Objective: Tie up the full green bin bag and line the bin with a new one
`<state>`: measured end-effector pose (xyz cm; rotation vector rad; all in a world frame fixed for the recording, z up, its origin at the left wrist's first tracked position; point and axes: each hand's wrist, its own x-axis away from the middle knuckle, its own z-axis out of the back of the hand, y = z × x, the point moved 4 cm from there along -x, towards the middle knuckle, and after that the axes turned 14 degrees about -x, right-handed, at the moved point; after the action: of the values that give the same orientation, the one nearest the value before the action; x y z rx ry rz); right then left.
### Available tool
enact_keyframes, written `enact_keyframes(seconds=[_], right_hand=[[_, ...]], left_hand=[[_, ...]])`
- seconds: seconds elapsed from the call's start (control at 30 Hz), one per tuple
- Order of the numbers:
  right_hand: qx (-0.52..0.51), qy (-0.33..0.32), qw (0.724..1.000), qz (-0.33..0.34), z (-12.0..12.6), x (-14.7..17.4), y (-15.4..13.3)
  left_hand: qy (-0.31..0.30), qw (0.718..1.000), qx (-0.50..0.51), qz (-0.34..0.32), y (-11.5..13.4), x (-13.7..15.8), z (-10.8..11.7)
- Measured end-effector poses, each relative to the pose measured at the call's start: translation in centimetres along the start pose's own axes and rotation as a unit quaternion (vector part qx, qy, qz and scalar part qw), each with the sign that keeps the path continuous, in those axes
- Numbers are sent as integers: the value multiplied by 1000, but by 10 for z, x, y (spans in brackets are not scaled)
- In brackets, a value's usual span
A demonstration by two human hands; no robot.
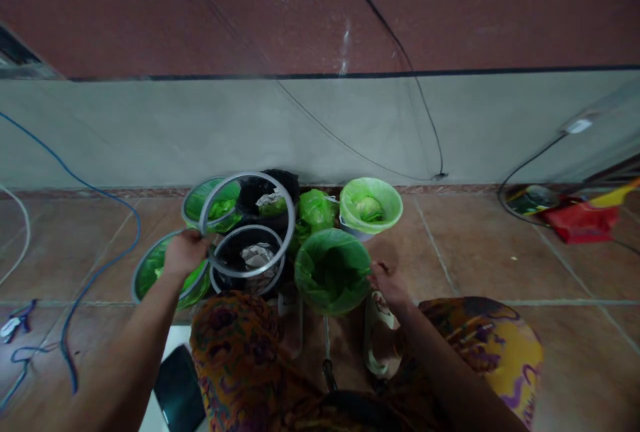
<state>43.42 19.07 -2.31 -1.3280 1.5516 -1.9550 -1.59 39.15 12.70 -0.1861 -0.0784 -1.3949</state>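
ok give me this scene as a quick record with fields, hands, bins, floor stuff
left hand: grips a grey ring held above the bins
right hand: on the rim of the near green-lined bin
bin under ring: black liner, crumpled paper inside
far bin: green liner, by the wall
floor: blue cable at left, red item at right

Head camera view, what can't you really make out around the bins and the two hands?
- Right hand: fingers hidden behind the green-lined bin; grip unclear.
- Left hand on the grey ring: fingers curl out of sight.
- Crumpled contents of the black-lined bin: too blurred to identify.
- Dark flat object: cut off by the patterned clothing.
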Motion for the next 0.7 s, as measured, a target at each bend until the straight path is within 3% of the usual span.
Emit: enact_keyframes(seconds=[0.1,0.2,0.27,0.33,0.4,0.5,0.6,0.7], right_hand=[[-78,-12,997,17,-11,14,-29],[-117,-36,992,30,-13,16,-47],[-64,-20,996,52,-4,8,-50],[66,15,994,84,9,-3,-48],[224,31,969,101,18,-14,-42],[399,8,914,73,18,-25,-27],[475,-15,879,39,7,-33,-15],[492,-27,870,31,-6,-39,-8]], left_hand=[[15,997,18,-71,62,38,0],[-10,994,17,-108,127,75,-26],[-39,989,10,-139,162,92,-48],[-61,986,7,-153,183,101,-67],[-74,985,1,-158,193,102,-81],[-87,983,-11,-162,196,97,-95],[-93,983,-22,-154,194,90,-102],[-96,985,-33,-139,194,85,-109]])
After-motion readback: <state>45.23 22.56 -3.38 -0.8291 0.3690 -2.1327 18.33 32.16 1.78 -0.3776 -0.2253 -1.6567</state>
